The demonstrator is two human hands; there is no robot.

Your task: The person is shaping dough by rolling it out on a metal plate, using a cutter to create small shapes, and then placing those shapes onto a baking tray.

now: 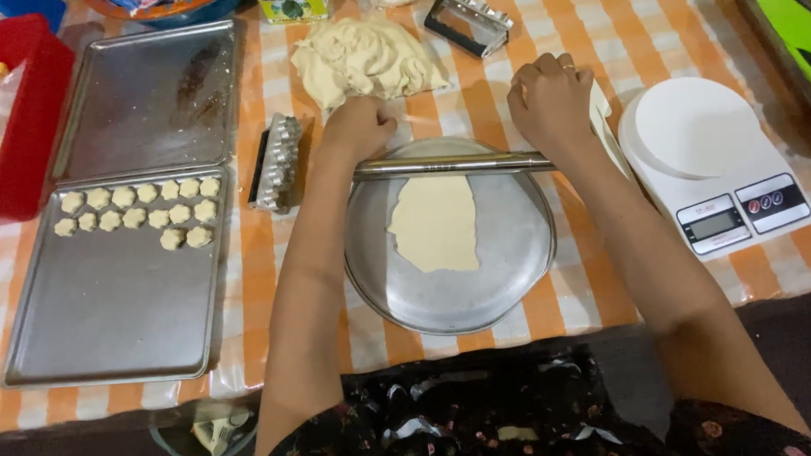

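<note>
With both fists clenched on the steel rolling pin, left hand, right hand, I see the dough sheet mid-pan; pin sits at the far rim, so uneven pressure could tear it.

Single head-worn view, looking steeply down, close over the striped table

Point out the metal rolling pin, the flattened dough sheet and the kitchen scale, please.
metal rolling pin [453, 165], head view, middle of the bar between the two hands.
flattened dough sheet [434, 224], head view, centre of the sheet.
kitchen scale [695, 126], head view, round white weighing platform.
</note>
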